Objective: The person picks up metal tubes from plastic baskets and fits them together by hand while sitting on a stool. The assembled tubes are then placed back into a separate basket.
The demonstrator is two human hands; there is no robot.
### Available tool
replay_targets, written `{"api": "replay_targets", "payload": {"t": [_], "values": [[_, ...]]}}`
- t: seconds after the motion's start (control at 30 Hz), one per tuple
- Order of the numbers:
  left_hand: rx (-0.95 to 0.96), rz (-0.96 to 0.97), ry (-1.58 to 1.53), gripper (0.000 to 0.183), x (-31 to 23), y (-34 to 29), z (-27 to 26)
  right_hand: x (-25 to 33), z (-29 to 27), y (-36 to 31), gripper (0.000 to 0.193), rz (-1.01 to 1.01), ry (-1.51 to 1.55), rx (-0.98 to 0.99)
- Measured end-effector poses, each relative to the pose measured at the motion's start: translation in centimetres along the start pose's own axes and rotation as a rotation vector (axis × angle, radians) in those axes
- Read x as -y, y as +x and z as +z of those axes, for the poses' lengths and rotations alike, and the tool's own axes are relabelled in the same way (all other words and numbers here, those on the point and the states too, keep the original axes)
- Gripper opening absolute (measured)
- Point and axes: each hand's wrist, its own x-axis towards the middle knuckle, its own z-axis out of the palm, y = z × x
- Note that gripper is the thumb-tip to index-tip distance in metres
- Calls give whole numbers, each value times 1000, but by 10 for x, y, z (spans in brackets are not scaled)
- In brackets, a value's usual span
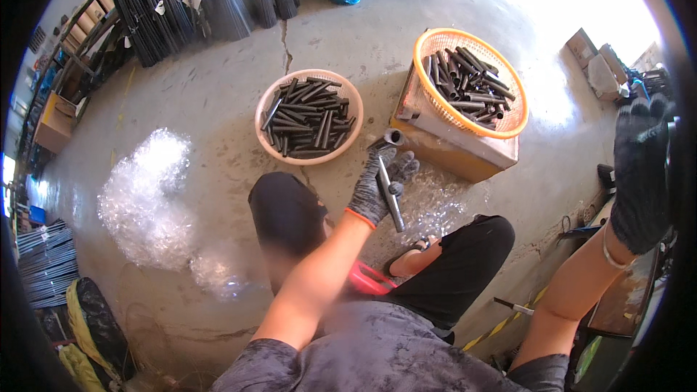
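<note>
My left hand [372,192], in a grey knit glove with an orange cuff, is closed round a short dark metal tube [390,196] that slants across the palm. A second short black tube [392,138], its round open end showing, sits at the fingertips. Far out at the right rim is my raised right hand [642,174] in a dark glove; its fingers are too dark to read. Ahead of my left hand stand a pink basket [359,112] of short black tubes and an orange basket [520,125] of similar tubes on a cardboard box [457,151].
Crumpled clear plastic film [149,203] lies on the floor to the left, with more film [435,207] below the box. Bundles of long black rods [160,7] stand at the back left. A wooden-topped bench [628,297] is by my right arm.
</note>
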Motion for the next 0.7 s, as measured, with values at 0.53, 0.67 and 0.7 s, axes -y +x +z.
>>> {"api": "replay_targets", "payload": {"t": [0.53, 0.67, 0.7], "values": [[179, 114, -197, 43, 56, 127, -47, 40, -42, -162, 27, 75, -1055, -253], [-138, 224, 12, 37, 49, 103, 24, 38, -44, -183, 10, 246, -287, -583], [-112, 208, 137, 31, 38, 99, 26, 32, -33, -179, 12, 361, -196, -615]]}}
